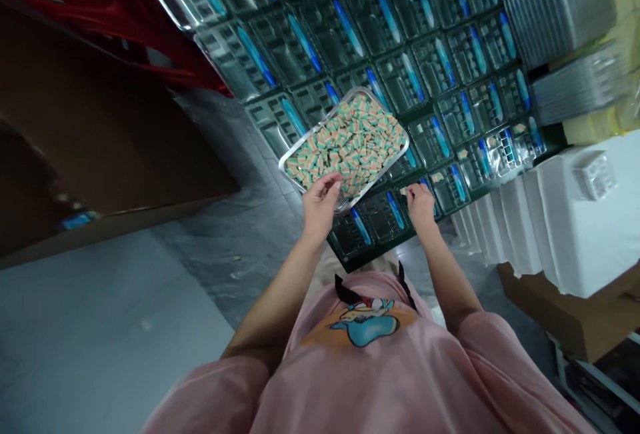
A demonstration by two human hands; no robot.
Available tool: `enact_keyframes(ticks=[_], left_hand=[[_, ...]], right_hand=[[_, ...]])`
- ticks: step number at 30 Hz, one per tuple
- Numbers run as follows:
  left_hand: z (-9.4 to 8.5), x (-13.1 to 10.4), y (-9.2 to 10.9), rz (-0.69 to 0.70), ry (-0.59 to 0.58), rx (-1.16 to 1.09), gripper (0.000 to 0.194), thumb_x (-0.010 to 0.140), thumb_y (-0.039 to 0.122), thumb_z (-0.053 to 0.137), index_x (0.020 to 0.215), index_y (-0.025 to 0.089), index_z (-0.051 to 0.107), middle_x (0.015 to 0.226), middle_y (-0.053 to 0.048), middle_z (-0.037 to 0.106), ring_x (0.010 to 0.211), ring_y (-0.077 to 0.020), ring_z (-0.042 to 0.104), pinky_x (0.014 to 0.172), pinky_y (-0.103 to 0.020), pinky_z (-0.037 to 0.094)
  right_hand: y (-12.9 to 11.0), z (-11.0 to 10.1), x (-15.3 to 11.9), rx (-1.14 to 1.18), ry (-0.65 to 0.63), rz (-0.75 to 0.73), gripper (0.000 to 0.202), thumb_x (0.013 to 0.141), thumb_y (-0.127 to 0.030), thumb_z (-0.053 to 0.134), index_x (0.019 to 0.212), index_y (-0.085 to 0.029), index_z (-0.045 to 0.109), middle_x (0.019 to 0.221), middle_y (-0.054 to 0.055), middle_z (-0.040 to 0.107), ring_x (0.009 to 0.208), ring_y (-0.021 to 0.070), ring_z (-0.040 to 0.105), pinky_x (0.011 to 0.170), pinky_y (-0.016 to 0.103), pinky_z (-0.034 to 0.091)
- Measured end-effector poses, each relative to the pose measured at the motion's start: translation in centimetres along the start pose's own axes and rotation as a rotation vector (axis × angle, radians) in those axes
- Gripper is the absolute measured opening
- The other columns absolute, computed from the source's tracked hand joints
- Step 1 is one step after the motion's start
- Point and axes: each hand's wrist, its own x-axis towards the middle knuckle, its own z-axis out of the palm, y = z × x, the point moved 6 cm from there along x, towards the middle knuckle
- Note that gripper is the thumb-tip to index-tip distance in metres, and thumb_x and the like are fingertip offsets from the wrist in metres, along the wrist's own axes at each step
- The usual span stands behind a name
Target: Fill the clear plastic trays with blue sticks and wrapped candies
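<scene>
A clear shallow tray [289, 156] heaped with small pink-and-green striped pieces [350, 141] lies across rows of clear plastic blister trays [373, 217]. My left hand [320, 206] is at the tray's near edge, thumb and fingertips pinched together over the pieces; whatever they hold is too small to make out. To the right, my right hand [421, 207] is closed, with a small striped piece [403, 191] showing at its fingertips above a blister tray. Each blister tray around it carries a blue pen-like stick [395, 210]. Several trays further right also contain a striped piece [438, 178].
Stacks of clear blister trays [555, 7] stand at the upper right, with white foam boxes [585, 214] and a cardboard box [565, 314] below them. A red plastic stool-like object [125, 21] and a large brown carton [100, 134] are at the left.
</scene>
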Motion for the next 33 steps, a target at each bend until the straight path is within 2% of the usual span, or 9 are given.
enact_keyframes(ticks=[5,9,13,15,18,22,25,29,33], left_hand=[[-1.5,0.7,0.0,0.011,0.044,0.000,0.030,0.079,0.038,0.069,0.104,0.021,0.071,0.101,-0.006,0.073,0.096,-0.0182,0.068,0.090,-0.033,0.053],[-3.2,1.1,-0.7,-0.016,0.087,-0.006,0.031,0.079,0.038,0.069,0.104,0.021,0.071,0.098,-0.005,0.073,0.092,-0.0172,0.068,0.088,-0.033,0.053],[-4.1,0.8,-1.3,-0.033,0.091,-0.022,0.031,0.079,0.038,0.068,0.104,0.020,0.071,0.101,-0.006,0.073,0.092,-0.0171,0.068,0.088,-0.033,0.053],[-4.3,0.7,-1.4,-0.039,0.088,-0.033,0.031,0.079,0.037,0.068,0.104,0.019,0.071,0.103,-0.007,0.073,0.093,-0.0172,0.068,0.090,-0.033,0.052],[-4.4,0.5,-1.4,-0.042,0.083,-0.038,0.030,0.079,0.036,0.068,0.104,0.019,0.071,0.103,-0.007,0.073,0.094,-0.0169,0.067,0.091,-0.033,0.051],[-4.5,0.6,-1.1,-0.038,0.059,-0.048,0.030,0.079,0.035,0.068,0.104,0.018,0.071,0.099,-0.007,0.074,0.092,-0.0171,0.067,0.089,-0.033,0.052],[-4.4,0.7,-0.9,-0.049,0.039,-0.093,0.030,0.079,0.034,0.069,0.104,0.018,0.071,0.100,-0.007,0.074,0.095,-0.0178,0.067,0.090,-0.034,0.051],[-3.8,0.9,-0.8,-0.061,0.014,-0.104,0.030,0.078,0.032,0.069,0.104,0.018,0.072,0.101,-0.007,0.074,0.095,-0.0182,0.067,0.092,-0.035,0.051],[-2.0,1.5,-1.0,-0.082,-0.041,-0.130,0.033,0.076,0.031,0.071,0.106,0.019,0.074,0.102,-0.006,0.075,0.094,-0.0190,0.067,0.093,-0.036,0.050]], right_hand=[[-0.9,-0.7,-0.6,0.004,-0.005,-0.018,0.018,0.092,-0.022,0.052,0.090,-0.016,0.069,0.086,0.011,0.065,0.081,0.0229,0.058,0.077,0.035,0.045],[-4.7,-1.1,0.3,0.168,0.039,-0.140,0.019,0.093,-0.026,0.052,0.095,-0.018,0.069,0.095,0.010,0.066,0.091,0.0231,0.060,0.082,0.037,0.047],[-10.5,1.1,3.4,0.288,-0.030,-0.331,0.020,0.093,-0.024,0.052,0.103,-0.022,0.069,0.103,0.009,0.064,0.101,0.0235,0.058,0.092,0.040,0.046],[-13.0,2.6,5.1,0.246,-0.078,-0.392,0.022,0.091,-0.021,0.055,0.108,-0.022,0.069,0.106,0.010,0.062,0.105,0.0248,0.055,0.096,0.042,0.044],[-15.0,4.2,6.7,0.080,-0.131,-0.378,0.027,0.089,-0.018,0.057,0.113,-0.021,0.068,0.108,0.012,0.060,0.105,0.0266,0.051,0.096,0.043,0.041],[-15.7,4.5,7.1,-0.137,-0.157,-0.348,0.030,0.089,-0.017,0.054,0.116,-0.019,0.066,0.113,0.014,0.058,0.107,0.0283,0.049,0.094,0.043,0.039],[-15.4,3.9,7.5,-0.168,-0.155,-0.358,0.031,0.088,-0.014,0.051,0.114,-0.016,0.067,0.112,0.015,0.061,0.104,0.0281,0.053,0.093,0.043,0.040],[-14.4,2.8,8.4,0.100,-0.120,-0.298,0.029,0.085,-0.016,0.051,0.108,-0.015,0.069,0.104,0.012,0.066,0.094,0.0239,0.059,0.091,0.040,0.044],[-13.4,2.8,7.8,0.579,-0.160,-0.111,0.027,0.083,-0.032,0.059,0.105,-0.019,0.067,0.093,0.005,0.069,0.079,0.0180,0.062,0.080,0.035,0.051]])
